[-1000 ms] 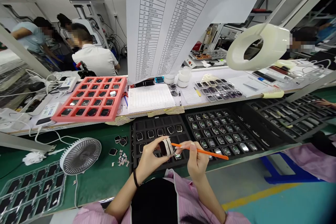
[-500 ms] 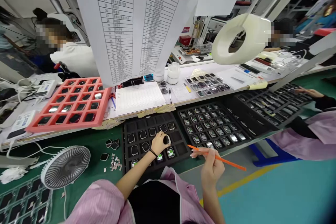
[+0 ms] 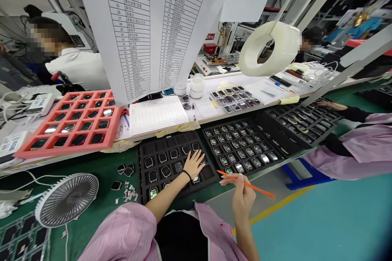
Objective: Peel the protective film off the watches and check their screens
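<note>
The person's left grip [image 3: 193,166] is spread, palm down, over a black foam tray with square holes [image 3: 209,173] that lies on the green surface [image 3: 107,208]. By its fingertips, in one of the holes, sits a square watch with a dark face and no strap [image 3: 203,160]; the fingers hide part of it, so one cannot tell if they touch it. The right grip [image 3: 244,193] pinches a thin, straight orange stick [image 3: 261,191], with one tip pointing toward the tray and the other end poking out to the right. To do this well, the left fingers should be soft and light, since the shiny watch face may smudge or scratch. It is best to take a watch by its sides and let it sit flat in its own hole. A square watch with a lit green screen [image 3: 196,179] lies just below the hand, so the thin black band [image 3: 186,174] on the wrist should not rub on it. The stick is best held loosely, with its tip away from the glass.
</note>
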`<state>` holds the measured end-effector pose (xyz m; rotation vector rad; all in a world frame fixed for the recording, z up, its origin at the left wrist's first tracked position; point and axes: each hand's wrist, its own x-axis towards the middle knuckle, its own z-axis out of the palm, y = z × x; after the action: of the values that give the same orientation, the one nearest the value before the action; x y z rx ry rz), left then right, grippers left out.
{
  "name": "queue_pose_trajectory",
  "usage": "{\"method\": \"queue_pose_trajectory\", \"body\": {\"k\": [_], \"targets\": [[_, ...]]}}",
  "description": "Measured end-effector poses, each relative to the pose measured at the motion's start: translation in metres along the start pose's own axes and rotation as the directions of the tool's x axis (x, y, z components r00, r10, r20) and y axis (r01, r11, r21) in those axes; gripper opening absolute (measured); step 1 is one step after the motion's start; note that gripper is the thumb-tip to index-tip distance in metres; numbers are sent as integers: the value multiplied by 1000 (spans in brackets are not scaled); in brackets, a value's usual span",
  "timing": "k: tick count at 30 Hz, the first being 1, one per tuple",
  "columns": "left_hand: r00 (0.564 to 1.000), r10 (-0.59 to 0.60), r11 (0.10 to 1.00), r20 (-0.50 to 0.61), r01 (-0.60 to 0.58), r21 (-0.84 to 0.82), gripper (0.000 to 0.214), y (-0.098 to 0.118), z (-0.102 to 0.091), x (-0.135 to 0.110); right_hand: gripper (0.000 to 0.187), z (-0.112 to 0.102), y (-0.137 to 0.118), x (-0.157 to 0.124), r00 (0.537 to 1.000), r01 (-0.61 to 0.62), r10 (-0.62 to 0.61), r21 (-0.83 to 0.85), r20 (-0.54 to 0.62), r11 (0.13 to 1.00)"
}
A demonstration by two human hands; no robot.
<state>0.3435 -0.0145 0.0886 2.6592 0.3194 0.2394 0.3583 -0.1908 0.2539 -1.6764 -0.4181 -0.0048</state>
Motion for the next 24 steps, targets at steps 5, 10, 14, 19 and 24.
{"method": "queue_pose_trajectory", "body": {"k": [5, 10, 14, 19, 24], "targets": [[997, -55, 998, -47, 54, -18, 40, -8, -32, -27, 42, 29, 18, 0, 974, -132, 99, 154, 203, 979], [935, -319, 946, -155, 323, 0, 28, -29, -80, -115, 39, 81, 54, -24, 835, -181, 102, 95, 540, 979], [814, -536, 827, -224, 559, 56, 29, -38, -101, -187, 39, 118, 79, -63, 645, 9, 65, -93, 761, 996], [706, -688, 690, -169, 708, 149, 30, -20, -92, -213, 23, 138, 90, -87, 534, 246, 135, -306, 835, 920], [608, -794, 601, -18, 789, 130, 43, -5, -83, -198, 33, 146, 91, -94, 492, 342, 169, -368, 854, 865]]}}
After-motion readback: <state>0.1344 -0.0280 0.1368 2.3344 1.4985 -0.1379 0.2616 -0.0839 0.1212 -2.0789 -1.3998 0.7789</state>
